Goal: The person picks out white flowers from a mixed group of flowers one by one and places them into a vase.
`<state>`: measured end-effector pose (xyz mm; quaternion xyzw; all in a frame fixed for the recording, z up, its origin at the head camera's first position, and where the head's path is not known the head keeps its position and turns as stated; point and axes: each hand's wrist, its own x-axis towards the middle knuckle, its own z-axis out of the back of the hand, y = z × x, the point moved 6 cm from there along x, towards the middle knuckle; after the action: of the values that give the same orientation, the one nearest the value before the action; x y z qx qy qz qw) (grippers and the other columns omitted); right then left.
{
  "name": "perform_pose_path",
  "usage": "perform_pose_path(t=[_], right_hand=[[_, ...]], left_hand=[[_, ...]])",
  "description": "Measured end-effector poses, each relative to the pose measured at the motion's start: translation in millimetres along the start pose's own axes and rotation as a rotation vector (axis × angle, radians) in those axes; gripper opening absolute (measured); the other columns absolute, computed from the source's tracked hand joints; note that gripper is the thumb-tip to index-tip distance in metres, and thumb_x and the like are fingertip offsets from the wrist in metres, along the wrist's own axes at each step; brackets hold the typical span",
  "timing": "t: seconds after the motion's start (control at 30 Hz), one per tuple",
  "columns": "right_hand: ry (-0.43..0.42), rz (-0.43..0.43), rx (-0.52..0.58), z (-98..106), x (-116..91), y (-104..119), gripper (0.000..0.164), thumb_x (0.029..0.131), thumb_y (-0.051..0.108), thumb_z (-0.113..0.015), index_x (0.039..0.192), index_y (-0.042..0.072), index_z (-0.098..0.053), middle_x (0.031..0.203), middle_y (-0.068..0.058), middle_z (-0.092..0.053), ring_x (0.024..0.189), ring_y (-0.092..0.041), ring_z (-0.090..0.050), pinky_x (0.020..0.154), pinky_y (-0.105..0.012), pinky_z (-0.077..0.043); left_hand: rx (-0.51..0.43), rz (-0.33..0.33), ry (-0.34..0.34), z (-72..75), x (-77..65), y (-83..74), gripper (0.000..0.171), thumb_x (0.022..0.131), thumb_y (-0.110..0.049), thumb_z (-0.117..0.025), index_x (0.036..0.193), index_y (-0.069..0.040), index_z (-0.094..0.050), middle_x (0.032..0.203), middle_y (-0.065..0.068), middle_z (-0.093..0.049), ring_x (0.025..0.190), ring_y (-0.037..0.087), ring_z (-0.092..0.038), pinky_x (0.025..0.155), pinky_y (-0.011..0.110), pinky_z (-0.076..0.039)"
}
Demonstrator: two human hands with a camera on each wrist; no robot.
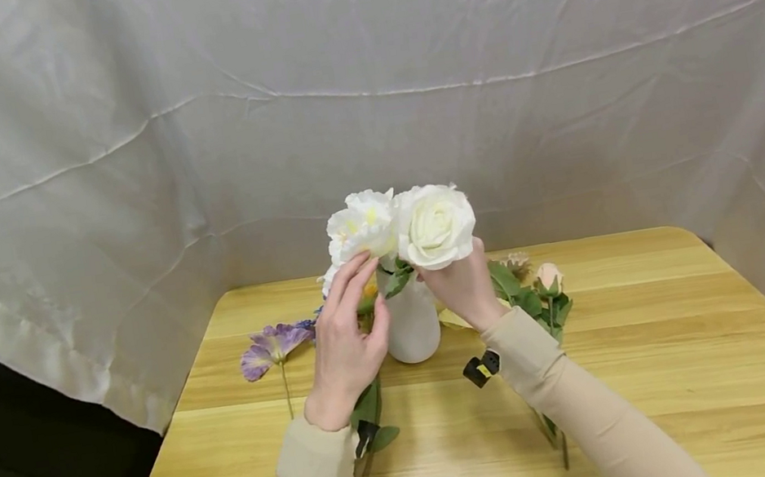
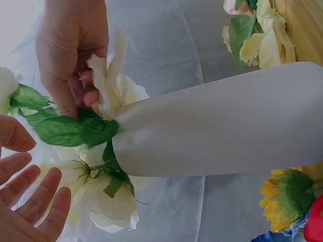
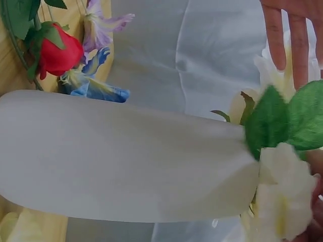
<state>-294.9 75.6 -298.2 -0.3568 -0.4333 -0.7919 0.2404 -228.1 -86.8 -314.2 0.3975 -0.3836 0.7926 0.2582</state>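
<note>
A white vase (image 1: 412,329) stands upright on the wooden table, with white flowers (image 1: 362,225) and green leaves at its mouth. Behind a large white rose (image 1: 434,226), my right hand (image 1: 465,285) has its fingers curled at the stem; the left wrist view shows those fingers by the rose's leaves (image 2: 63,130), right above the vase mouth. The rose's head leans toward me and hides part of that hand. My left hand (image 1: 351,327) is spread beside the vase, fingertips at the lower petals of the white flowers. Its fingers (image 2: 30,201) are loose and hold nothing.
Left of the vase lie a purple flower (image 1: 273,347), a blue flower (image 3: 96,89), a red rose (image 3: 60,50) and a sunflower (image 2: 287,199). At the right are a pale pink rose (image 1: 549,278) and a pale yellow flower (image 2: 270,45). A grey curtain (image 1: 485,132) hangs behind the table (image 1: 668,361).
</note>
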Motion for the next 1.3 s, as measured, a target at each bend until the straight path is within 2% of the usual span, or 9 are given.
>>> perform_pose_path(t=[0.13, 0.23, 0.47, 0.6, 0.8, 0.9, 1.03, 1.17, 1.3], right_hand=[[0.017, -0.012, -0.045, -3, -3, -3, 0.034, 0.079, -0.002, -0.074, 0.111, -0.004, -0.065, 0.099, -0.019, -0.071, 0.095, -0.035, -0.070, 0.088, -0.049, -0.057], [0.026, -0.020, -0.063, -5, -3, -4, 0.033, 0.081, 0.003, -0.076, 0.112, -0.003, -0.065, 0.104, -0.020, -0.072, 0.101, -0.036, -0.070, 0.090, -0.050, -0.057], [0.027, -0.052, -0.105, -6, -5, -8, 0.028, 0.081, 0.010, -0.079, 0.104, -0.001, -0.068, 0.095, -0.018, -0.074, 0.088, -0.036, -0.072, 0.077, -0.050, -0.058], [0.019, -0.065, -0.068, -6, -8, -11, 0.025, 0.080, 0.008, -0.079, 0.102, 0.000, -0.070, 0.090, -0.017, -0.076, 0.080, -0.033, -0.073, 0.071, -0.047, -0.059], [-0.034, -0.111, 0.104, 1, -18, -15, 0.024, 0.075, -0.004, -0.076, 0.099, -0.002, -0.073, 0.079, -0.017, -0.076, 0.061, -0.022, -0.070, 0.057, -0.026, -0.057], [-0.054, -0.130, 0.165, 3, -19, -16, 0.022, 0.076, -0.008, -0.071, 0.097, -0.002, -0.073, 0.073, -0.018, -0.074, 0.053, -0.017, -0.067, 0.052, -0.016, -0.054], [-0.060, -0.160, 0.212, 2, -18, -18, 0.018, 0.081, -0.008, -0.068, 0.097, -0.001, -0.075, 0.071, -0.019, -0.074, 0.051, -0.023, -0.069, 0.048, -0.015, -0.051], [-0.030, -0.199, 0.245, -1, -16, -18, 0.013, 0.086, -0.003, -0.068, 0.098, -0.001, -0.074, 0.070, -0.020, -0.073, 0.053, -0.034, -0.069, 0.047, -0.017, -0.051], [0.002, -0.219, 0.226, -3, -14, -18, 0.011, 0.088, 0.002, -0.071, 0.098, -0.001, -0.074, 0.062, -0.020, -0.071, 0.050, -0.034, -0.068, 0.040, -0.018, -0.046]], left_hand=[[-0.002, 0.019, 0.006, -0.3, -0.7, 1.7, 0.044, 0.091, -0.002, -0.060, 0.136, -0.002, -0.060, 0.144, 0.013, -0.057, 0.129, 0.029, -0.060, 0.097, 0.043, -0.057], [-0.005, 0.020, 0.005, 0.0, -1.0, 2.0, 0.044, 0.091, -0.001, -0.061, 0.136, -0.002, -0.060, 0.144, 0.013, -0.057, 0.129, 0.029, -0.060, 0.099, 0.043, -0.057], [0.007, 0.010, 0.003, -0.2, -2.3, 2.2, 0.046, 0.089, 0.003, -0.063, 0.135, 0.000, -0.060, 0.142, 0.015, -0.058, 0.128, 0.030, -0.060, 0.099, 0.044, -0.057], [0.012, 0.013, 0.009, -0.8, -3.4, 2.7, 0.046, 0.089, 0.003, -0.063, 0.135, 0.000, -0.060, 0.142, 0.014, -0.059, 0.129, 0.029, -0.060, 0.100, 0.043, -0.056], [0.013, 0.007, 0.001, 0.3, -4.2, 2.6, 0.045, 0.089, 0.003, -0.063, 0.134, 0.000, -0.060, 0.141, 0.015, -0.059, 0.129, 0.030, -0.060, 0.098, 0.044, -0.057], [0.012, 0.006, -0.002, 0.7, -4.0, 2.6, 0.045, 0.089, 0.003, -0.063, 0.134, 0.001, -0.061, 0.140, 0.014, -0.060, 0.128, 0.030, -0.060, 0.098, 0.044, -0.057], [0.013, 0.010, 0.011, -0.4, -3.9, 2.5, 0.043, 0.090, 0.001, -0.062, 0.133, 0.001, -0.061, 0.140, 0.014, -0.059, 0.129, 0.029, -0.060, 0.098, 0.043, -0.056], [0.015, 0.012, 0.015, -1.0, -4.3, 2.1, 0.043, 0.091, 0.000, -0.062, 0.134, 0.000, -0.061, 0.141, 0.014, -0.059, 0.129, 0.029, -0.060, 0.099, 0.043, -0.057], [0.018, 0.013, 0.014, -0.8, -4.1, 1.6, 0.042, 0.091, 0.000, -0.063, 0.133, 0.000, -0.061, 0.140, 0.014, -0.060, 0.128, 0.029, -0.060, 0.099, 0.043, -0.057]])
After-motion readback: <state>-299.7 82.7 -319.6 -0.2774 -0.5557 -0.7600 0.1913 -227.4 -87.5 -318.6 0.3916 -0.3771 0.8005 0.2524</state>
